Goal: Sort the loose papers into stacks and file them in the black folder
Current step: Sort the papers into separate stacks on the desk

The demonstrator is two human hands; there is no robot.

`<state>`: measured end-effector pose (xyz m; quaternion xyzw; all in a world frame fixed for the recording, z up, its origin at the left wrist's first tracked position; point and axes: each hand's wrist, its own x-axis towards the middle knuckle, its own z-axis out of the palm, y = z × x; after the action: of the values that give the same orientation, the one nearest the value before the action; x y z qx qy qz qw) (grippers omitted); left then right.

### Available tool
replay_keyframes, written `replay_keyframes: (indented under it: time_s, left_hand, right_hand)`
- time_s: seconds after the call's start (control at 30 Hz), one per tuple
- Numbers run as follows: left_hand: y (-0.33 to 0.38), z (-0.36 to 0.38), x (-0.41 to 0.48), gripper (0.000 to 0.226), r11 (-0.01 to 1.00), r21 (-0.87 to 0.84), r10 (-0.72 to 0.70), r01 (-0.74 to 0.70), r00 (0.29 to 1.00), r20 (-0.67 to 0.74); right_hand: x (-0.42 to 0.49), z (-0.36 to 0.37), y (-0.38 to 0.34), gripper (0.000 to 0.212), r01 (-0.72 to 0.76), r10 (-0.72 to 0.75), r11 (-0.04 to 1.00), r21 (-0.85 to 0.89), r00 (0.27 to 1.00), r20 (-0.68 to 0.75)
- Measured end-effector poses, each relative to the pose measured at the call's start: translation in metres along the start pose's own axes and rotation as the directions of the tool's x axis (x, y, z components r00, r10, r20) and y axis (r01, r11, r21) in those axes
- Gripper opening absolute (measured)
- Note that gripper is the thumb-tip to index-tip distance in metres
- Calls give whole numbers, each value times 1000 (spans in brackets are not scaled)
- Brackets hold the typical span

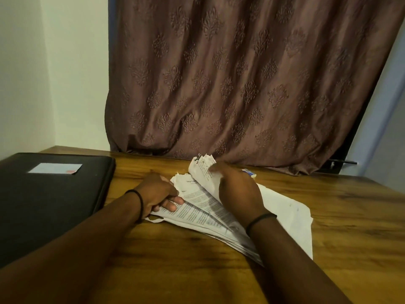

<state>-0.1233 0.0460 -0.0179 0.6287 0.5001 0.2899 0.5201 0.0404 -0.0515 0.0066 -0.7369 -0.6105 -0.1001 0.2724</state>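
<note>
A fanned bundle of printed papers (197,207) lies on the wooden table (175,260) in front of me. My left hand (160,194) grips the bundle's left edge, fingers curled under the sheets. My right hand (236,189) holds up several sheets, whose torn top edges (202,163) stand raised. A blank white sheet (291,218) lies flat under and to the right of the bundle. The black folder (50,194) lies closed at the left, with a pale label (54,168) on its cover.
A brown patterned curtain (241,84) hangs along the table's far edge. A small white and blue object (249,172) lies behind my right hand. White wall stands at the left. Bare table wood shows at the right and near front.
</note>
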Motion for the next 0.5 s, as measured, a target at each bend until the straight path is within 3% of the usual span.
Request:
replay_keyframes:
  time_s: [0.13,0.3,0.5]
  left_hand:
    - [0,0,1,17,1000,-14,1,-1,1000,2]
    - [1,1,-1,15,1000,2,11,-12,1000,17]
    - [0,25,3,15,960,237,178,-148,978,-109]
  right_hand:
    - [3,0,-1,28,-7,11,999,-51,997,73]
    - [1,6,-6,27,64,-57,996,-54,989,135]
    - [-4,12,-10,24,206,-177,962,-180,970,164]
